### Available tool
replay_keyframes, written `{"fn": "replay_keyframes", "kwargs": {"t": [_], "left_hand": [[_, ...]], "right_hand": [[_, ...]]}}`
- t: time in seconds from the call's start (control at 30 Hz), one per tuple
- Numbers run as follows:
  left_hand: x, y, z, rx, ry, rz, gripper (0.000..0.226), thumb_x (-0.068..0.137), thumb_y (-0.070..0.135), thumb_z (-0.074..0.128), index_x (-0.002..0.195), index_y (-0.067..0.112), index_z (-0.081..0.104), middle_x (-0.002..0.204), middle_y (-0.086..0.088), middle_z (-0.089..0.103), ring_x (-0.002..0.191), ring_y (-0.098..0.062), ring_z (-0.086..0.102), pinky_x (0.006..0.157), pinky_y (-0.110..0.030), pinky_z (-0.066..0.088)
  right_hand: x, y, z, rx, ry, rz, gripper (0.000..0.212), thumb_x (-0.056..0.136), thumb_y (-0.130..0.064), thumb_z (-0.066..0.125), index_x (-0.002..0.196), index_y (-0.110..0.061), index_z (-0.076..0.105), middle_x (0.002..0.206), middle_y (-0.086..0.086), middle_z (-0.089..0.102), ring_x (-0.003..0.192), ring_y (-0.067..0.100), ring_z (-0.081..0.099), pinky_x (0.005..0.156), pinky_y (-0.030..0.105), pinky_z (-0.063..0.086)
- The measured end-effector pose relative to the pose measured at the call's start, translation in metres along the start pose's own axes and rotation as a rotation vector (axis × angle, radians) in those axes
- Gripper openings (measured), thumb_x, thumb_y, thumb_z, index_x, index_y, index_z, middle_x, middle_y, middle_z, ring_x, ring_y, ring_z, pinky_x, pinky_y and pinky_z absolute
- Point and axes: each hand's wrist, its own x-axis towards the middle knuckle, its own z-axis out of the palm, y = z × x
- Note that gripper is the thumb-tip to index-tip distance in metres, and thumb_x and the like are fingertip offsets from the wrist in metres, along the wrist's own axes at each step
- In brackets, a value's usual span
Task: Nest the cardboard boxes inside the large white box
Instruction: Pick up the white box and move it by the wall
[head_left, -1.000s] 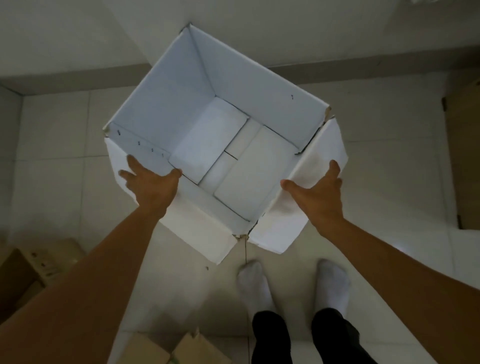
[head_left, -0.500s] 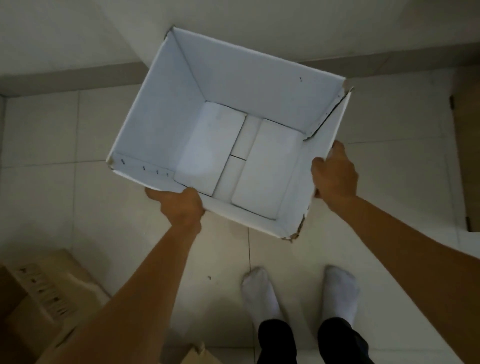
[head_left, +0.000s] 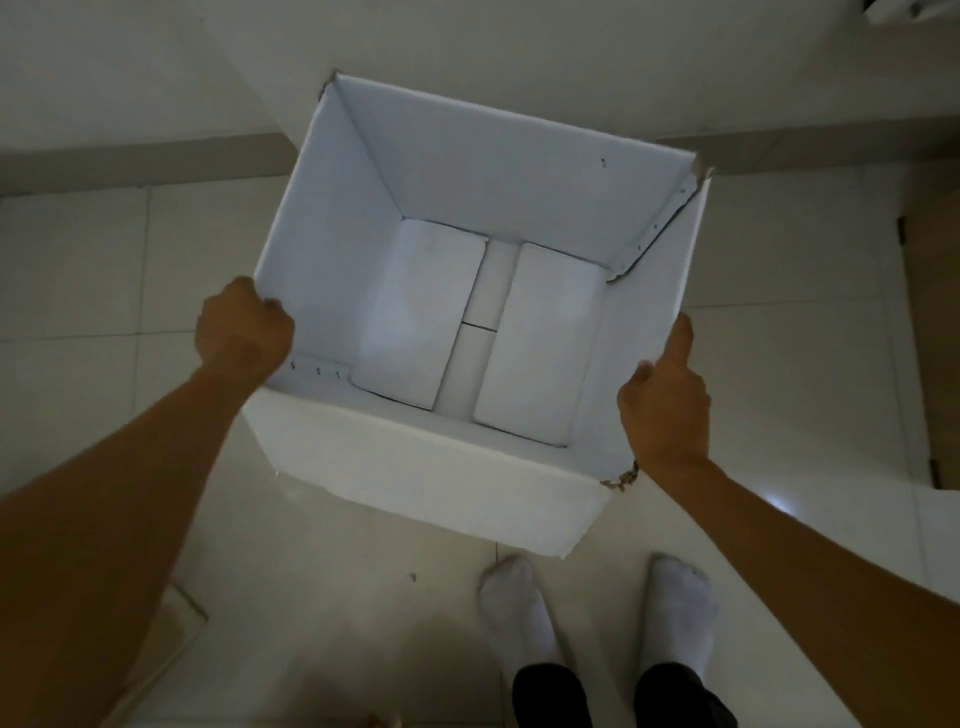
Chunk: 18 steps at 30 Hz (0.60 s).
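Note:
The large white box stands open-topped in front of me on the tiled floor, its inside holding nothing but its own folded bottom flaps. My left hand is closed over the box's left rim near the front corner. My right hand grips the right wall, thumb along the outer edge. The near flap hangs down outside the front wall. Only a sliver of a brown cardboard box shows under my left forearm at the lower left.
My two feet in white socks stand just behind the box. A wall and its grey skirting run along the far side. A brown wooden panel stands at the right edge.
The box has turned squarer to me and come closer. My left hand moved from the front edge to the left rim; my right hand slid along the right wall. The front flap folded down.

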Motion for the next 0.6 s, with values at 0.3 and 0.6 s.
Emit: {"fn": "replay_keyframes", "kwargs": {"t": [0.3, 0.6], "left_hand": [[-0.042, 0.000, 0.022, 0.020, 0.071, 0.032, 0.025, 0.094, 0.016, 0.047, 0.098, -0.009, 0.050, 0.092, -0.036, 0.061, 0.085, -0.051, 0.058, 0.071, -0.047, 0.043], [-0.053, 0.004, 0.026, -0.009, 0.109, 0.016, 0.023, 0.094, 0.014, 0.048, 0.096, -0.009, 0.052, 0.088, -0.034, 0.063, 0.080, -0.050, 0.059, 0.062, -0.039, 0.032]], "right_hand": [[0.071, 0.001, -0.024, -0.142, 0.030, -0.205, 0.059, 0.091, 0.000, 0.043, 0.146, -0.003, 0.021, 0.054, -0.001, 0.034, 0.048, 0.021, 0.040, 0.047, 0.028, 0.034], [0.091, 0.003, -0.026, -0.195, -0.012, -0.233, 0.062, 0.091, 0.000, 0.043, 0.147, -0.002, 0.017, 0.054, 0.002, 0.036, 0.048, 0.022, 0.040, 0.046, 0.026, 0.032]]}}
